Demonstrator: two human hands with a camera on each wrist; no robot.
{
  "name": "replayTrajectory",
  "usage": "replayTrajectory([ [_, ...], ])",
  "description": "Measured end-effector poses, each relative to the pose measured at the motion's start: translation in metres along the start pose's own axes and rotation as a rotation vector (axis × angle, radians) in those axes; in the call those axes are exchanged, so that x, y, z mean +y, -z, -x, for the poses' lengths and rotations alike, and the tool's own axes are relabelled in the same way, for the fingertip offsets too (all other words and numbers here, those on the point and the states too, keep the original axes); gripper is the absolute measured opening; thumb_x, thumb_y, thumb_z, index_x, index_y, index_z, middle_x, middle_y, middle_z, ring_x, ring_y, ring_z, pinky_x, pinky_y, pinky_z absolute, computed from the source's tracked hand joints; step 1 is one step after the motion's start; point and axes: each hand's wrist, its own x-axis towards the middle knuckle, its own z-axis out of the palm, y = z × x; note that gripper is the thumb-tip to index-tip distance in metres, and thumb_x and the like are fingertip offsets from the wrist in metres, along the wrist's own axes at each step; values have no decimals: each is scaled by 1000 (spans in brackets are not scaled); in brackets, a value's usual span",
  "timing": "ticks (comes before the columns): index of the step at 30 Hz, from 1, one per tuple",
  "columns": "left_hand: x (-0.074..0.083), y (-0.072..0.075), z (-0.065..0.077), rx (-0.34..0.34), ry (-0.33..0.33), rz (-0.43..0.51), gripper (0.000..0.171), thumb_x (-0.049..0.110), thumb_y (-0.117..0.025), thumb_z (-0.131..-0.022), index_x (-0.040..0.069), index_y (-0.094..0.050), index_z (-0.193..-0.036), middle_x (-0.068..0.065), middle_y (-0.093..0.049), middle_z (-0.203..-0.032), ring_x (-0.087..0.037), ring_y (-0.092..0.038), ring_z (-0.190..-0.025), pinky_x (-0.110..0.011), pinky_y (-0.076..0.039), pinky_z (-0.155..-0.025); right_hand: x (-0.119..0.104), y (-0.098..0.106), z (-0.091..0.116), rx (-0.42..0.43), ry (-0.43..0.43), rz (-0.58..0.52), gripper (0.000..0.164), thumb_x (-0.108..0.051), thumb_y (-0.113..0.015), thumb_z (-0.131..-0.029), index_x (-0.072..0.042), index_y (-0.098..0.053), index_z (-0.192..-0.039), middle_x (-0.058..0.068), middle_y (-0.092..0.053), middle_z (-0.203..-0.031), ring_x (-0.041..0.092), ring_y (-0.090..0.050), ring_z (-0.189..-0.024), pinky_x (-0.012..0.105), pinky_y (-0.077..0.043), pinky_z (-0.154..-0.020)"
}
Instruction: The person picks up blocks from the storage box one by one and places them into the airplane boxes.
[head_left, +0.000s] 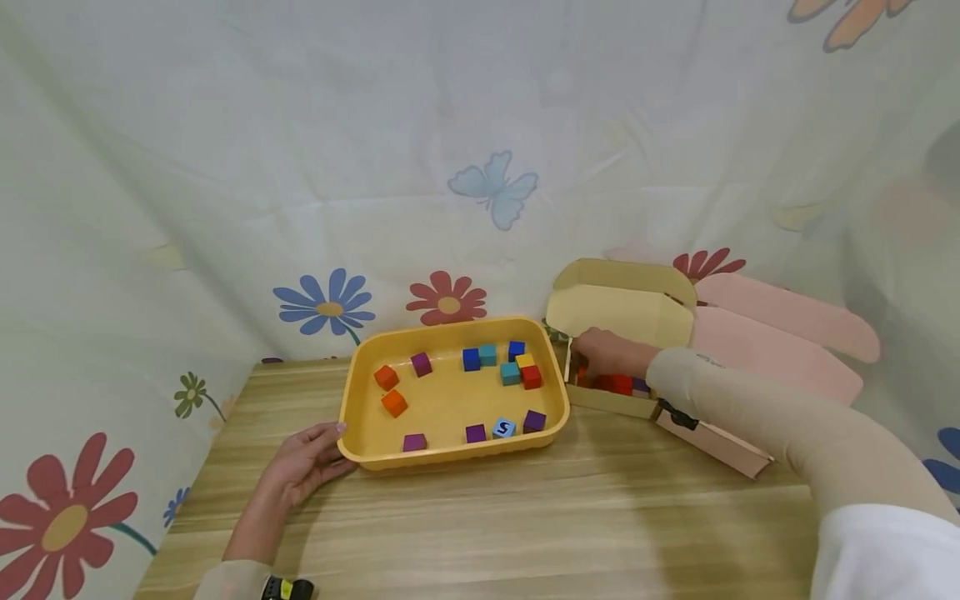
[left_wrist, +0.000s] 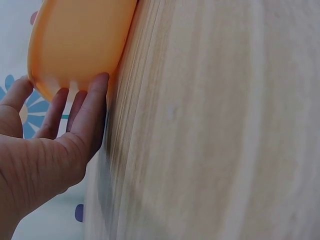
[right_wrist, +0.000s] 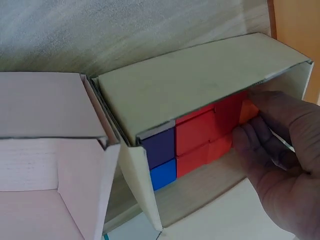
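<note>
A yellow plastic tray stands on the wooden table with several coloured cubes scattered inside, among them an orange cube and a light blue cube with a dark character. My left hand is at its near left corner. The fingertips touch the outer wall, and the thumb lies at the rim, fingers fairly straight. On the right, my right hand reaches into a pale yellow cardboard box. Thumb and fingers pinch an orange cube beside red cubes; a purple cube sits above a blue cube.
A pink cardboard box with its lid raised stands right beside the pale yellow one. My right forearm passes over it in the head view. Behind the table hangs a white cloth printed with flowers and a butterfly.
</note>
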Motion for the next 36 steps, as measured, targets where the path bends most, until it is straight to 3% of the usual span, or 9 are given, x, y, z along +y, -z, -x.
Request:
replayTrajectory([
  [8, -1, 1, 0, -8, -4, -16, 71, 32, -69, -99, -4, -38, -151, -13, -71, -120, -23, -71, -105, -49, -57, -96, -4, 36, -2, 101, 45, 54, 10, 2, -74, -85, -1, -72, -95, 8, -68, -88, 21, -58, -79, 38, -57, -76],
  [15, 0, 0, 0, -3, 4, -4, 70, 32, -71, -97, -3, -41, -150, -12, -71, -119, -24, -70, -106, -49, -56, -97, -24, 60, -14, 178, 119, 45, 10, 0, -73, -88, -1, -74, -98, 10, -73, -94, 25, -67, -87, 40, -61, -82],
  [21, 0, -1, -1, 1, 9, -6, 72, 33, -71, -97, -4, -40, -150, -13, -71, -120, -24, -70, -106, -49, -56, -97, -53, 61, -29, 174, 115, -19, 11, -2, -68, -94, -3, -74, -103, 9, -72, -100, 23, -66, -90, 35, -60, -84],
  [30, 0, -1, -2, -19, 1, 2, 73, 33, -70, -97, -4, -38, -151, -13, -70, -122, -24, -70, -107, -50, -55, -98, -96, 55, -60, 133, 184, -28, 9, -10, -72, -96, -9, -75, -103, 3, -73, -99, 19, -65, -91, 26, -58, -85],
  [36, 0, 1, -1, -14, -2, 13, 69, 32, -70, -98, -3, -41, -150, -11, -72, -118, -23, -70, -106, -51, -54, -99, -127, 48, -82, 94, 170, -30, 14, -16, -73, -96, -13, -75, -109, 0, -72, -103, 17, -65, -96, 21, -57, -85],
])
